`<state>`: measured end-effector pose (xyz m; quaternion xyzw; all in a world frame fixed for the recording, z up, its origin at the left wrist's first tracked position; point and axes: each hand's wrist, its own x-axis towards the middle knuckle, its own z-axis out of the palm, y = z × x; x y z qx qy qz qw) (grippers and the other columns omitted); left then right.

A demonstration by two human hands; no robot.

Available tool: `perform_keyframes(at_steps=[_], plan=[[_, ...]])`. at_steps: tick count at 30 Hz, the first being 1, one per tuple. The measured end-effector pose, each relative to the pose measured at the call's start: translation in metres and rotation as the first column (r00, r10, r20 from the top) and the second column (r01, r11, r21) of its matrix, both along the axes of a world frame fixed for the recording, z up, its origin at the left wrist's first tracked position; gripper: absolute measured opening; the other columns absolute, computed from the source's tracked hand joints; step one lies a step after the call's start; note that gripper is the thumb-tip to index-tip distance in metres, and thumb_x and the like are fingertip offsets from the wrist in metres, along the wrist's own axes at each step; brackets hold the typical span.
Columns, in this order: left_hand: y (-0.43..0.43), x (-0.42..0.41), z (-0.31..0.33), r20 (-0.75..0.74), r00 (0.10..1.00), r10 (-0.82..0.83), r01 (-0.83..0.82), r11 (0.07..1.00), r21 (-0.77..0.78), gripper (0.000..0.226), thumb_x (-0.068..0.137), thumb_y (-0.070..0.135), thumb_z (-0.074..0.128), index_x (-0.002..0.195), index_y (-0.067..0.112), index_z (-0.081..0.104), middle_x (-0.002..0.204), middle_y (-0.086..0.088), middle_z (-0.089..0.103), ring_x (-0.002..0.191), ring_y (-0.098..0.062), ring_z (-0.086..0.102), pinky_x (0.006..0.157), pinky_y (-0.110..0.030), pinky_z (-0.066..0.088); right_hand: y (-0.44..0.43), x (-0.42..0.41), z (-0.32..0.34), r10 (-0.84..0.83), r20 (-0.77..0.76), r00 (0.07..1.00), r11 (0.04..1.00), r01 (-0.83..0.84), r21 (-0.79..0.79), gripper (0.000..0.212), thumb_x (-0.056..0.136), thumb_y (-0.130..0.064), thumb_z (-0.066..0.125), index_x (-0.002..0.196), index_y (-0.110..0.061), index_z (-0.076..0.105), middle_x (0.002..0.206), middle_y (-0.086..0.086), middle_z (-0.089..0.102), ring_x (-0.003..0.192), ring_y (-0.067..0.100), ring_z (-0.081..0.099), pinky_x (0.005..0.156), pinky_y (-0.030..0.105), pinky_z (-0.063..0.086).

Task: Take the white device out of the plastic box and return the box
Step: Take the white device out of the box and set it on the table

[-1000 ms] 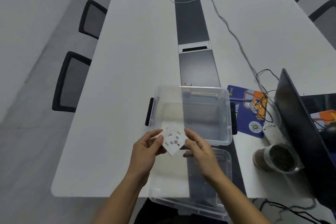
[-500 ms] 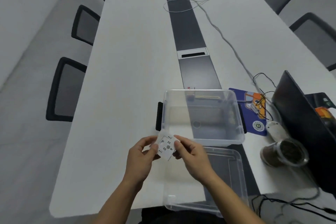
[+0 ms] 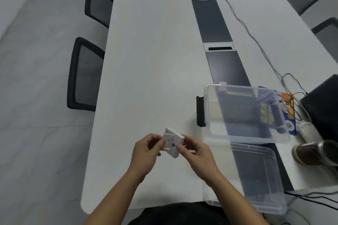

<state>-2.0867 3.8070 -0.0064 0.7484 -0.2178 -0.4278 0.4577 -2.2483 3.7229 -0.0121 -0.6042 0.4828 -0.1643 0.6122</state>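
So you're holding the white device (image 3: 172, 144) in both hands, left hand (image 3: 145, 153) and right hand (image 3: 197, 155), each with a fingertip grip clenched on its edges, up over the surface (image 3: 150, 71) and well clear of the plastic box (image 3: 245, 113). The take-out step looks done to me. The box is sitting open to your right with its lid (image 3: 256, 175) lying just in front of it. Next move, I'd guess: you're setting the device down, freeing your hands, then dealing with lid and box.
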Motion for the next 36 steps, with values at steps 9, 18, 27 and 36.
perform_keyframes(at_steps=[9,18,27,36], plan=[[0.016,0.016,-0.031,-0.398,0.898,0.189,-0.163,0.982,0.1,0.03,0.092,0.035,0.064,0.108,0.009,0.067,0.103,-0.009,0.075,0.099,-0.025,0.072,0.083,-0.043,0.059,0.01,0.022,-0.031,0.161,-0.214,0.963,0.921,-0.225,-0.317,0.027,0.091,-0.031,0.067,0.117,-0.032,0.071,0.099,-0.016,0.065,0.082,0.002,0.065,0.075,0.014,0.052],[0.026,0.023,-0.066,-0.395,0.894,0.213,-0.141,0.969,0.204,0.031,0.093,0.03,0.063,0.12,0.013,0.065,0.115,-0.009,0.07,0.106,-0.023,0.066,0.086,-0.039,0.058,0.011,0.037,-0.076,0.217,-0.209,0.953,0.976,-0.214,0.037,0.024,0.085,-0.022,0.073,0.11,-0.025,0.076,0.118,-0.009,0.064,0.095,0.005,0.067,0.083,0.013,0.05],[0.047,0.029,-0.079,-0.368,0.905,0.212,-0.111,0.954,0.278,0.028,0.101,0.034,0.045,0.117,0.031,0.068,0.119,0.006,0.068,0.113,-0.013,0.059,0.09,-0.037,0.052,0.029,0.061,-0.096,0.138,-0.163,0.977,0.95,-0.084,0.3,0.037,0.087,-0.017,0.07,0.123,-0.024,0.065,0.117,-0.011,0.067,0.102,0.002,0.066,0.092,0.025,0.053],[0.057,0.046,-0.085,-0.236,0.97,0.059,0.005,0.965,0.261,0.025,0.101,0.029,0.049,0.112,0.05,0.058,0.119,0.022,0.062,0.113,-0.003,0.056,0.09,-0.03,0.045,0.033,0.079,-0.094,0.268,-0.156,0.951,0.931,-0.214,0.296,0.039,0.093,-0.02,0.063,0.132,-0.026,0.062,0.127,-0.015,0.064,0.101,0.005,0.067,0.09,0.018,0.048]])
